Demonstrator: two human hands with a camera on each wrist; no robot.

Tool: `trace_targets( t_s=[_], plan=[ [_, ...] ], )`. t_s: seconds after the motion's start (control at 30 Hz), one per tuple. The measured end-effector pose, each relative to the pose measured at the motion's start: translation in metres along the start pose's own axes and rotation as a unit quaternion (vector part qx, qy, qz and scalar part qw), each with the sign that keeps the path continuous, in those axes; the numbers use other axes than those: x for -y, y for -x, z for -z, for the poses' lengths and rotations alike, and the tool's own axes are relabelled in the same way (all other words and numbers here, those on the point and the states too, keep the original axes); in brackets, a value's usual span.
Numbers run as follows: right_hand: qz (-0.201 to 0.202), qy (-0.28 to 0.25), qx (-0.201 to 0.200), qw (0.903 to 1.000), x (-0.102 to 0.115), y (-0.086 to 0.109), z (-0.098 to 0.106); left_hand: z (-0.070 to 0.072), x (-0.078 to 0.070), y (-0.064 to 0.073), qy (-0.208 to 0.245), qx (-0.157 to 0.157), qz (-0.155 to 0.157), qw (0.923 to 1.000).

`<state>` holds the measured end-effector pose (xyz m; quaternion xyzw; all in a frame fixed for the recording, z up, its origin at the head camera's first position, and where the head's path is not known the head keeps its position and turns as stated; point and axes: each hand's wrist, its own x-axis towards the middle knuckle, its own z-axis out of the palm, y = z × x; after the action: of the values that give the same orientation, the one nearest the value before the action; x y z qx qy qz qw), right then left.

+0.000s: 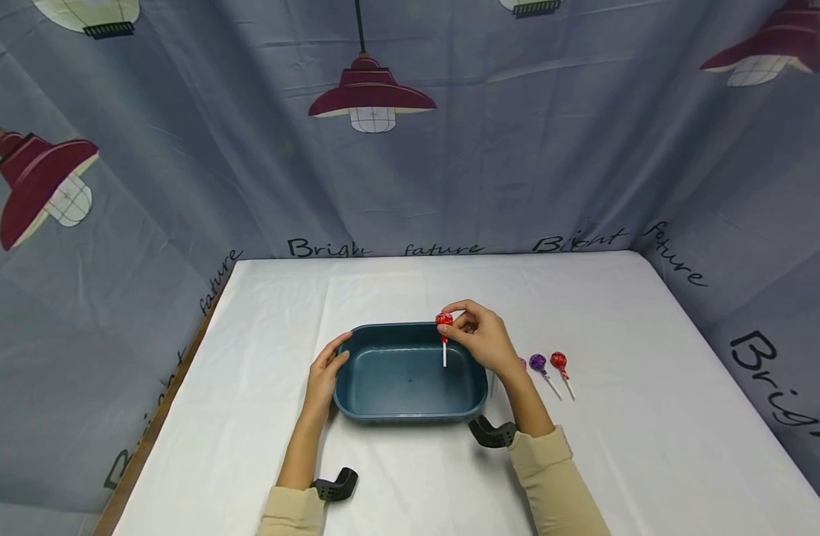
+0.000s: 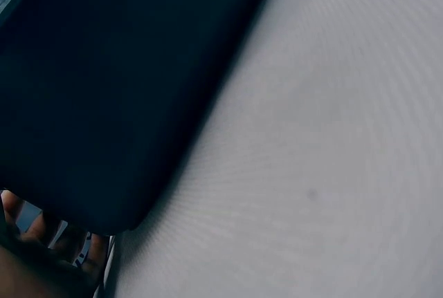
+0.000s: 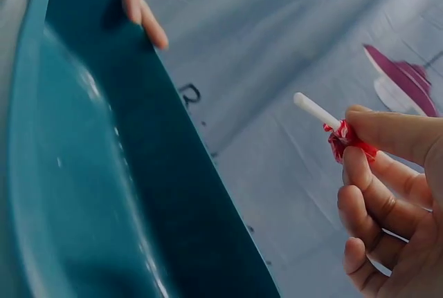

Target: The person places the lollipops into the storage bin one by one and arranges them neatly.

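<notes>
Curtain (image 1: 410,186): hung behind the tray (image 1: 383,383), grey-blue, printed with dark red lamps (image 1: 372,97).
White tabletop (image 1: 684,417): stretched beneath the tray and well out past both ends of it.
Red lollipop (image 1: 444,318): held up by the tray's far rim, toward the right end, stick pointing down across the tray's inside; cannot tell how high above the tray's floor.
Right hand (image 1: 480,335): above the tray's right end, thumb and index finger pinching the wrapped candy head, remaining fingers loosely bent and holding nothing.
Left hand (image 1: 326,372): at the tray's left end, gripping the rim lightly, thumb over the edge and fingers along the outside.
Candy weight and feel: likely very light, hard and round at the head, fairly stiff along the thin stick.
Wrapper: shiny, probably a little slippery, apt to crinkle or turn under a slack pinch.
Fragility: might chip if dropped on the tray's rim; could bend at the stick if pressed sideways.
Best hold: around the widest part of the head, or at the stick just below the gathered wrapper.
Tray build: apparently smooth, rigid plastic, probably light enough to slide; best steadied by the rim.
Loose sweets: right of the tray, a pink lollipop (image 1: 523,363) mostly hidden by the forearm, then a purple lollipop (image 1: 538,362), then another red one (image 1: 558,360) farthest out.
</notes>
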<state>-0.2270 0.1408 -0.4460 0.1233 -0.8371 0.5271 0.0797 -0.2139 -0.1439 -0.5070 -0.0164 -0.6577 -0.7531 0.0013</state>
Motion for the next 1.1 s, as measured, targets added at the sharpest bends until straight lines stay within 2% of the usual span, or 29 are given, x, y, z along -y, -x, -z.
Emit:
trace_targets(
  t_s=[0.3, 0.43, 0.57, 0.8, 0.93, 1.1],
  plan=[
    [-0.006, -0.049, 0.053, 0.9974, 0.014, -0.016, -0.037, 0.003, -0.001, 0.0, -0.01, 0.0, -0.002, 1.0],
    [-0.012, -0.067, 0.089, 0.9937, 0.031, -0.015, -0.048, 0.003, -0.001, 0.0, -0.017, 0.006, -0.002, 0.9998],
    [-0.017, -0.077, 0.116, 0.9902, 0.028, -0.02, -0.065, 0.004, -0.001, 0.0, -0.023, 0.006, 0.002, 0.9997],
    [-0.017, -0.035, 0.15, 0.988, 0.006, -0.027, -0.091, 0.002, -0.001, 0.002, -0.03, 0.009, 0.001, 0.9995],
    [-0.018, 0.003, 0.173, 0.9847, 0.004, -0.028, -0.1, 0.002, -0.002, 0.001, -0.032, 0.013, -0.001, 0.9994],
    [-0.025, 0.058, 0.209, 0.976, 0.004, -0.034, -0.113, 0.003, -0.002, 0.001, -0.036, 0.011, -0.006, 0.9993]
  ],
)
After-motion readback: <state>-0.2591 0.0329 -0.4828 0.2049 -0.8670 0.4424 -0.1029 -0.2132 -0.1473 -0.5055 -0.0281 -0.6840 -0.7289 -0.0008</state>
